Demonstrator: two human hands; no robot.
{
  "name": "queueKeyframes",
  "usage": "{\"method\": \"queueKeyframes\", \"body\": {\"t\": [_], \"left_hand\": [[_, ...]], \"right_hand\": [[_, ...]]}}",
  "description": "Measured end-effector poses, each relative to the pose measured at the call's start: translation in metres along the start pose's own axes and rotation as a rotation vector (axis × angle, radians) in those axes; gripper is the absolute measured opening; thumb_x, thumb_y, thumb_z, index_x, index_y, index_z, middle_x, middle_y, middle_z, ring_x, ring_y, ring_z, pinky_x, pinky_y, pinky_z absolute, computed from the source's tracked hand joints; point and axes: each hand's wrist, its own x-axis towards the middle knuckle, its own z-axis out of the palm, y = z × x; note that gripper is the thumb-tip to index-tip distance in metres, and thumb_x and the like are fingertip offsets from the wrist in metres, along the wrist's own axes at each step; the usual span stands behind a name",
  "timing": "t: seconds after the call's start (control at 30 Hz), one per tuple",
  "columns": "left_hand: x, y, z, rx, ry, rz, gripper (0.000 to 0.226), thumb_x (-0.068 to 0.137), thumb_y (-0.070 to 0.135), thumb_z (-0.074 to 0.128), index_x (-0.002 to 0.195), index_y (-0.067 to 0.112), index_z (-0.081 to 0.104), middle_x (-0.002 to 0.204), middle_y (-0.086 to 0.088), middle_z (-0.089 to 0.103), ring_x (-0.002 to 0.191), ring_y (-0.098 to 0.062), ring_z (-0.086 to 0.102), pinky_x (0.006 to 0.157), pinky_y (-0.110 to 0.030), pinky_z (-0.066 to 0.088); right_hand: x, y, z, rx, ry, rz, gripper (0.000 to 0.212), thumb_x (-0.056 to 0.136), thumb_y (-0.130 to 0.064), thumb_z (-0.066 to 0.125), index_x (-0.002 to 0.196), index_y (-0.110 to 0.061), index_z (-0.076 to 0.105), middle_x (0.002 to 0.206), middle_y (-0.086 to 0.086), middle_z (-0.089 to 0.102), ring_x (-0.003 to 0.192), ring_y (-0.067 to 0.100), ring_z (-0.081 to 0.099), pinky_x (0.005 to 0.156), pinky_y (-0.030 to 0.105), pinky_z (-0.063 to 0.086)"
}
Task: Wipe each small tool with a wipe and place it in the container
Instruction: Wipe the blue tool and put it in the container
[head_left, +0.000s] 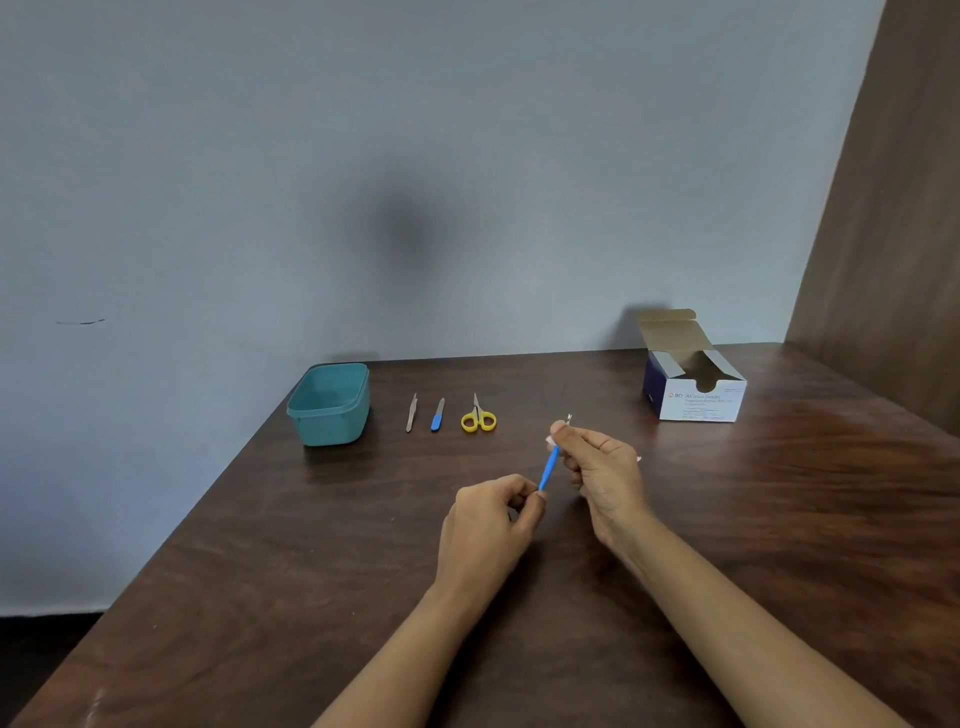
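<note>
Both hands are up over the middle of the dark wooden desk (779, 519). The left hand (488, 525) pinches the near end of a blue-handled tool (549, 469), and the right hand (602, 467) is closed around its far metal part with a bit of white wipe (549, 440) under the fingers. Far left sits the open teal container (329, 403). Lined up beside it: a metal tool (411, 413), a blue-handled file (438, 414), yellow scissors (478, 417). Far right, an opened swab box (693, 382).
</note>
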Motion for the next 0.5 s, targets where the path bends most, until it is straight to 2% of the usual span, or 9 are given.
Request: {"method": "queueKeyframes", "body": {"t": [0.07,0.13,0.27,0.4,0.5], "left_hand": [[-0.0006,0.0005,-0.0005,0.008,0.015,0.000,0.013,0.089,0.034,0.062,0.084,0.026,0.071,0.066,0.016,0.059,0.056,-0.002,0.053,0.056,-0.021,0.045],[-0.0015,0.0009,-0.0013,0.021,0.033,0.000,0.013,0.088,0.033,0.062,0.082,0.025,0.071,0.063,0.015,0.059,0.055,-0.004,0.052,0.054,-0.020,0.040],[-0.0038,0.0010,-0.0026,0.051,0.044,-0.009,0.015,0.087,0.033,0.062,0.079,0.022,0.069,0.062,0.011,0.059,0.057,-0.006,0.054,0.053,-0.022,0.042],[-0.0049,-0.0001,-0.0023,0.076,0.044,-0.013,0.015,0.086,0.032,0.063,0.077,0.020,0.068,0.065,0.010,0.061,0.063,-0.008,0.057,0.058,-0.025,0.045],[-0.0038,-0.0011,-0.0015,0.079,0.047,-0.009,0.016,0.086,0.032,0.063,0.076,0.019,0.066,0.064,0.009,0.059,0.062,-0.008,0.055,0.058,-0.026,0.045]], "right_hand": [[0.0006,0.0005,-0.0003,-0.007,-0.033,-0.009,0.016,0.089,-0.012,0.063,0.094,0.000,0.072,0.056,-0.010,0.064,0.049,-0.003,0.055,0.056,0.013,0.040],[0.0011,0.0013,-0.0013,-0.012,-0.076,0.003,0.016,0.092,-0.012,0.059,0.091,-0.003,0.072,0.069,-0.002,0.069,0.054,0.001,0.053,0.058,0.017,0.037],[0.0050,0.0040,-0.0050,-0.084,-0.154,0.052,0.022,0.094,-0.018,0.056,0.084,-0.013,0.074,0.081,0.000,0.073,0.064,0.006,0.046,0.060,0.020,0.036],[0.0059,0.0026,-0.0058,-0.136,-0.224,0.082,0.015,0.091,-0.021,0.061,0.086,-0.015,0.075,0.087,0.001,0.075,0.064,0.005,0.048,0.060,0.019,0.036],[0.0043,0.0028,-0.0042,-0.137,-0.216,0.096,0.010,0.085,-0.021,0.069,0.088,-0.014,0.076,0.087,0.001,0.076,0.066,0.004,0.049,0.060,0.016,0.036]]}}
